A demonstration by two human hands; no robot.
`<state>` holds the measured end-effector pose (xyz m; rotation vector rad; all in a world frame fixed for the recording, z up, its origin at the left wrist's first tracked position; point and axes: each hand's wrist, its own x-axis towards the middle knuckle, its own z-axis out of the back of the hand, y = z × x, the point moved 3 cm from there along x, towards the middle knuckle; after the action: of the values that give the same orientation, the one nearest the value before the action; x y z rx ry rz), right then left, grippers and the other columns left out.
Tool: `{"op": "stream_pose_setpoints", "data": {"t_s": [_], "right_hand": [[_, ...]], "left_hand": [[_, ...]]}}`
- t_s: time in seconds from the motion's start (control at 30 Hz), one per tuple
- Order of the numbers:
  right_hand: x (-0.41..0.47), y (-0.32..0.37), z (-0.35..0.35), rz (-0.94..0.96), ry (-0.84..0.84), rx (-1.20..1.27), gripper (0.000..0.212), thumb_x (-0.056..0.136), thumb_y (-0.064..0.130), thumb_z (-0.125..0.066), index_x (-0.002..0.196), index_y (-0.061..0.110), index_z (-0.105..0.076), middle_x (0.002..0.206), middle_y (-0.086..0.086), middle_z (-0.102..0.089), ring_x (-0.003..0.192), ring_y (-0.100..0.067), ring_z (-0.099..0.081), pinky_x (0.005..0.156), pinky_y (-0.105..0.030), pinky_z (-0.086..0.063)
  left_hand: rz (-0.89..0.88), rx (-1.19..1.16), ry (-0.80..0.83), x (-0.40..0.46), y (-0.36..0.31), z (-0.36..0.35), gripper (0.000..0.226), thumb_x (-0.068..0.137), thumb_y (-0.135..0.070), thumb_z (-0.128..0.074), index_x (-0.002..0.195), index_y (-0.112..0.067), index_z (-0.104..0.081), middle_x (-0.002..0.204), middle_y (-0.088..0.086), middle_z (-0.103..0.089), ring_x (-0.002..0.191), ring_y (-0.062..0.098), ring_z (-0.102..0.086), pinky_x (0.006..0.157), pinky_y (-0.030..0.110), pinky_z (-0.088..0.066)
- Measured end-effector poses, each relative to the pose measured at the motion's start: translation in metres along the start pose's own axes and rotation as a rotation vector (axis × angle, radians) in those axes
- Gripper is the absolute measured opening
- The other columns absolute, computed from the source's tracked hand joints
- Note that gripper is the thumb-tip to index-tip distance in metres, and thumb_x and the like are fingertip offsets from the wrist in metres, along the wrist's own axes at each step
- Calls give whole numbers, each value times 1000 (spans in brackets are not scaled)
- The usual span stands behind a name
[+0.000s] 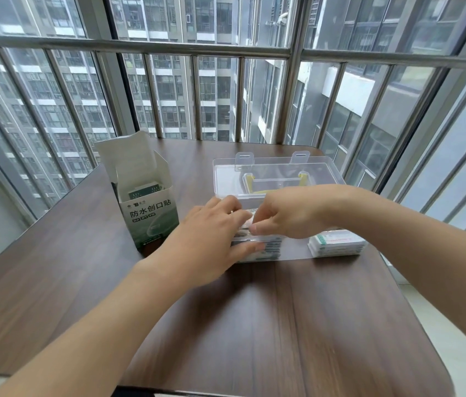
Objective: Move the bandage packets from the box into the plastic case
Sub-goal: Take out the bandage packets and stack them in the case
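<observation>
A green and white bandage box stands open on the table at the left, with dark packets showing inside. The clear plastic case sits in the middle, its lid tipped back. Bandage packets lie stacked inside it, seen through the front wall. My left hand rests on the case's left end, thumb along the front wall and fingers over the top. My right hand reaches into the case with its fingers curled onto the packets, pinching them.
A white packet stack with red and green print lies right of the case. The brown wooden table ends near the window rail at the back. A floor drop lies beyond the right edge.
</observation>
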<state>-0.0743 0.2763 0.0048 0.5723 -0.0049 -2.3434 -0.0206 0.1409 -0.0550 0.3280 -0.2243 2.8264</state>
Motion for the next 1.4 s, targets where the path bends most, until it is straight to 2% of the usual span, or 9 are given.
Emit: {"op": "stream_pose_setpoints", "data": {"t_s": [0.17, 0.3, 0.47, 0.6, 0.7, 0.9, 1.1, 1.23, 1.4], "right_hand": [[6, -2, 1, 9, -72, -31, 30, 101, 45, -53, 112, 26, -73, 63, 9, -51, 61, -6, -47, 55, -25, -34], [12, -6, 1, 25, -125, -57, 24, 100, 39, -58, 108, 25, -75, 62, 11, -50, 59, -5, -45, 53, -21, -31], [14, -12, 3, 58, -88, 74, 48, 98, 51, -55, 66, 16, -57, 52, 8, -39, 43, -7, -35, 47, -22, -31], [14, -19, 4, 16, 35, 151, 26, 95, 45, -63, 98, 22, -74, 59, 10, -44, 53, -9, -38, 54, -22, -35], [16, -22, 5, 11, -36, 138, 22, 91, 39, -70, 110, 29, -74, 61, 11, -49, 51, -7, -41, 54, -22, -37], [17, -22, 3, 9, -60, 146, 23, 92, 45, -68, 107, 29, -73, 43, 21, -49, 41, 4, -46, 53, -19, -33], [19, -15, 2, 23, -7, 162, 31, 98, 44, -58, 89, 17, -72, 69, 2, -46, 64, -16, -41, 59, -28, -40], [15, -10, 7, 47, -60, 142, 35, 100, 41, -56, 78, 16, -68, 56, 7, -36, 46, -8, -31, 44, -17, -30], [12, -13, 16, 37, -129, 171, 31, 97, 42, -61, 78, 20, -72, 51, 11, -38, 51, -9, -37, 56, -26, -36]], "left_hand": [[-34, -88, -87, -4, 0, 5, 54, 83, -69, -40, 101, -26, -66, 103, -6, -62, 96, 18, -58, 83, 41, -49], [-92, -96, -198, -6, 2, 3, 38, 87, -58, -59, 94, -24, -72, 92, -7, -68, 86, 20, -63, 74, 37, -52], [-128, -147, -284, -10, 4, -4, 39, 88, -57, -53, 89, -25, -77, 86, -11, -71, 77, 20, -65, 64, 38, -55], [-141, -162, -344, -13, 4, -2, 40, 87, -55, -54, 86, -24, -78, 85, -9, -70, 76, 17, -63, 63, 34, -55], [-127, -178, -392, -14, 4, 1, 31, 84, -51, -64, 84, -23, -79, 86, -9, -71, 75, 17, -65, 63, 34, -56], [-46, -234, -374, -15, 7, 2, 37, 78, -58, -66, 91, -24, -75, 92, -12, -71, 83, 17, -66, 68, 39, -56], [-82, -209, -377, -16, 5, 5, 28, 78, -51, -70, 85, -24, -78, 91, -11, -72, 80, 18, -65, 68, 39, -56], [-105, -218, -380, -15, 7, 4, 27, 79, -50, -71, 86, -25, -77, 91, -11, -72, 80, 17, -65, 69, 38, -56], [-108, -257, -346, -16, 11, 2, 39, 81, -60, -62, 92, -25, -75, 95, -13, -71, 85, 14, -64, 74, 38, -55]]}}
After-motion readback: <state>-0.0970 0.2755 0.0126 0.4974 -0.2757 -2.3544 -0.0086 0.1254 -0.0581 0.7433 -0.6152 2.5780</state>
